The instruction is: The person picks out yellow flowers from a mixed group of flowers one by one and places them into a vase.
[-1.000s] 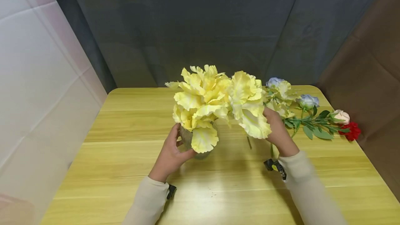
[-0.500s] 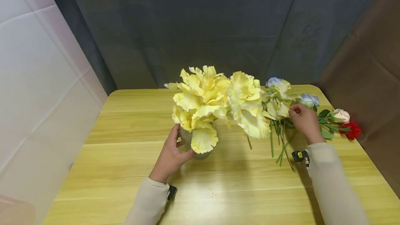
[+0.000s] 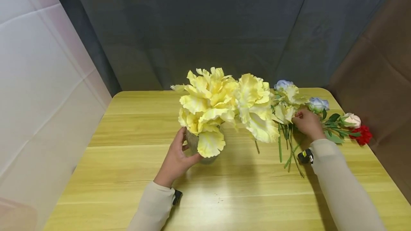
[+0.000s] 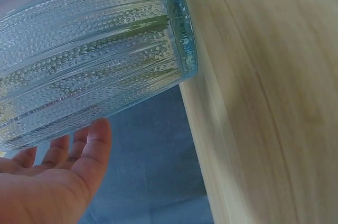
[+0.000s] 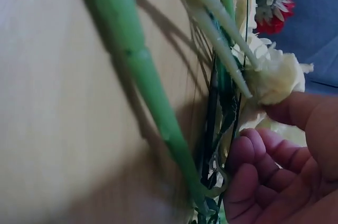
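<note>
My left hand (image 3: pixel 178 159) holds the clear, ribbed glass vase (image 4: pixel 95 57) from the left, with thumb and fingers spread around its side. Large yellow flowers (image 3: pixel 212 99) fill the vase and hide its mouth in the head view; its base is on the table in the left wrist view. To the right, my right hand (image 3: pixel 309 122) reaches into a group of loose flowers. Its fingers are curled, and thumb and fingertips pinch the edge of a pale yellow flower (image 3: pixel 284 112). Green stems (image 5: pixel 140 71) cross close to that hand in the right wrist view.
Two blue flowers (image 3: pixel 318 104) lie behind the right hand. A pale pink rose (image 3: pixel 351 119) and a red flower (image 3: pixel 363 135) lie near the right table edge. Several stem ends (image 3: pixel 290 159) point towards the front of the wooden table (image 3: pixel 128 174). A dark curtain (image 3: pixel 205 27) hangs behind.
My right hand has moved from beside the yellow flowers in the vase to the loose flowers on the right, then slightly back left. The left hand stays on the vase.
</note>
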